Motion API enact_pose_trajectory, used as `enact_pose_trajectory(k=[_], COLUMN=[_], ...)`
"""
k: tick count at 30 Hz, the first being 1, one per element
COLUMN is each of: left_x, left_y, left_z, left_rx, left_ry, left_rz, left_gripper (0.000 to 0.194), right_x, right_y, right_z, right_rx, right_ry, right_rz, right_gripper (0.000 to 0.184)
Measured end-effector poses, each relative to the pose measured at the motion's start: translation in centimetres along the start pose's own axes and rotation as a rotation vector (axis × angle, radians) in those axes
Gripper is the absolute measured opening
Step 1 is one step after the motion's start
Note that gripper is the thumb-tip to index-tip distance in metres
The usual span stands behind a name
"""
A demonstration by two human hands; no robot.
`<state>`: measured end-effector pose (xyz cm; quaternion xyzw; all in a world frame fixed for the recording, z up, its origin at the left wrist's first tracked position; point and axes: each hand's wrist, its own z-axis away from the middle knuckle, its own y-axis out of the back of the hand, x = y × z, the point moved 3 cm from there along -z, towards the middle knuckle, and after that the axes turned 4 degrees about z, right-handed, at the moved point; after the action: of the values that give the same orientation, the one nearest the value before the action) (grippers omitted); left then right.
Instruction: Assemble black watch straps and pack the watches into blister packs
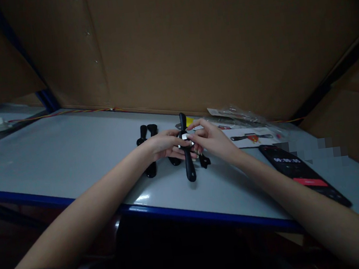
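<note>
A long black handled tool lies pointing away from me on the grey-white table. My left hand curls its fingers around the tool's middle. My right hand pinches a small shiny metal piece against the tool at the same spot. The fingertips of both hands meet there. A small black part lies just under my right hand. Two more black handles lie to the left, partly hidden behind my left hand.
A black phone with a lit timer screen lies at the right under my right forearm. Clear plastic bags and a printed card lie behind my right hand. Brown cardboard walls close off the back. The table has a blue front edge.
</note>
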<state>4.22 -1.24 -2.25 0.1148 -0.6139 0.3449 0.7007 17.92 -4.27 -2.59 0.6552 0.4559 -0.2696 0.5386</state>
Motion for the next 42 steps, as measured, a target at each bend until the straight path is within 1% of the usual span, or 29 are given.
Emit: enact_pose_trajectory(k=[2,4,8,10,12,15,17,18,20,22,26,28,31,34,35,37,40,41,42], left_x=[0.0,0.0,0.0,-0.1,-0.1,0.0,0.1,0.1,0.1,0.0,-0.1,0.0,0.2,0.2,0.2,0.0,-0.2,-0.3,-0.3], left_y=[0.2,0.5,1.0,1.0,0.9,0.7,0.6,0.6,0.6,0.7,0.7,0.6,0.4,0.3,0.3,0.3,0.0,-0.1,-0.3], left_z=[0.0,-0.1,-0.2,-0.1,-0.1,0.0,0.1,0.2,0.2,0.2,0.1,0.1,0.2,0.2,0.1,-0.1,-0.2,-0.2,-0.2], left_rx=[0.018,0.04,0.094,0.115,0.12,0.133,0.144,0.149,0.156,0.156,0.154,0.181,0.223,0.201,0.184,0.147,0.086,0.065,0.044], left_ry=[-0.014,-0.024,-0.051,-0.052,-0.053,-0.061,-0.06,-0.058,-0.052,-0.05,-0.042,-0.019,0.025,0.046,0.055,0.078,0.11,0.115,0.12], left_rz=[0.002,0.002,-0.007,-0.031,-0.072,-0.141,-0.174,-0.185,-0.2,-0.208,-0.194,-0.177,-0.161,-0.133,-0.116,-0.08,-0.021,-0.005,0.006], left_gripper=[0.044,0.047,0.044,0.043,0.044,0.047,0.049,0.05,0.05,0.049,0.047,0.049,0.053,0.049,0.046,0.042,0.038,0.037,0.036], right_x=[-0.2,-0.5,-0.7,-0.2,0.6,1.6,1.8,1.7,1.5,1.5,1.8,2.0,2.0,1.6,1.4,0.7,-0.4,-0.7,-0.9], right_y=[0.2,0.8,3.2,4.1,4.6,4.3,3.8,3.5,2.9,2.5,1.9,1.8,1.9,2.3,2.5,3.1,3.5,3.3,2.9], right_z=[-0.1,-0.2,0.2,0.8,1.5,2.6,3.0,3.1,3.1,3.0,2.8,2.8,2.8,2.8,2.7,2.4,2.0,1.9,1.8], right_rx=[-0.018,-0.021,0.011,-0.056,-0.17,-0.337,-0.383,-0.384,-0.359,-0.341,-0.297,-0.272,-0.266,-0.295,-0.287,-0.201,0.002,0.03,0.032], right_ry=[0.018,0.027,0.004,-0.037,-0.067,-0.074,-0.058,-0.042,-0.013,-0.021,-0.133,-0.177,-0.204,-0.218,-0.214,-0.19,-0.136,-0.125,-0.116], right_rz=[-0.006,-0.01,0.043,0.115,0.216,0.379,0.471,0.51,0.556,0.551,0.524,0.499,0.362,0.185,0.134,0.044,-0.057,-0.081,-0.098], right_gripper=[0.028,0.027,0.028,0.029,0.032,0.042,0.047,0.049,0.05,0.049,0.046,0.045,0.044,0.039,0.037,0.035,0.035,0.035,0.035])
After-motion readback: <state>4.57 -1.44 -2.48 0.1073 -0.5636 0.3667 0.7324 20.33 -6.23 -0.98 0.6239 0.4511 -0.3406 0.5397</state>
